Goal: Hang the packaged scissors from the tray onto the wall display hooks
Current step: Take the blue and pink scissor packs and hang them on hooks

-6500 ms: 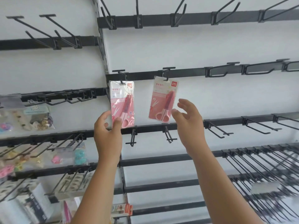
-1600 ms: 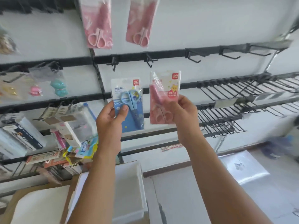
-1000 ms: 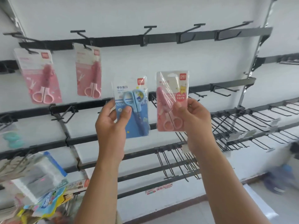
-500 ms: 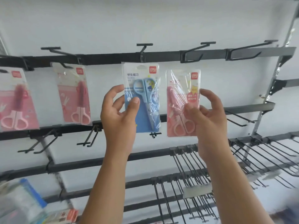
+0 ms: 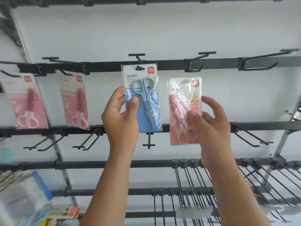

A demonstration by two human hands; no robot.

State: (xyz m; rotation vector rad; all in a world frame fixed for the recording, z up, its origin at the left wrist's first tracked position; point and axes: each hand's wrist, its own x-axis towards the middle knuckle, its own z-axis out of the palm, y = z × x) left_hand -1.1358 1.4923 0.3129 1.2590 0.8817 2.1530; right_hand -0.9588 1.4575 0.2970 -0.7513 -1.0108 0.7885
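My left hand [image 5: 121,118] grips a blue pack of scissors [image 5: 145,98] by its left edge. The pack's hang hole sits right at a black wall hook [image 5: 137,57] on the upper rail. My right hand [image 5: 210,126] holds a pink pack of scissors [image 5: 182,101] lower and to the right, below an empty hook [image 5: 201,59]. Two more pink packs [image 5: 75,101] [image 5: 24,103] hang from hooks at the left. The tray is out of view.
Empty hooks stick out of the upper rail at the right [image 5: 267,60] and of the rail below [image 5: 250,136]. Dense rows of long pegs [image 5: 195,185] fill the lower right. Blurred packaged goods [image 5: 24,193] sit at the lower left.
Both hands have risen with their packs. The blue pack's hole has come up to the middle hook, and the pink pack trails lower at the right. The view has tilted upward.
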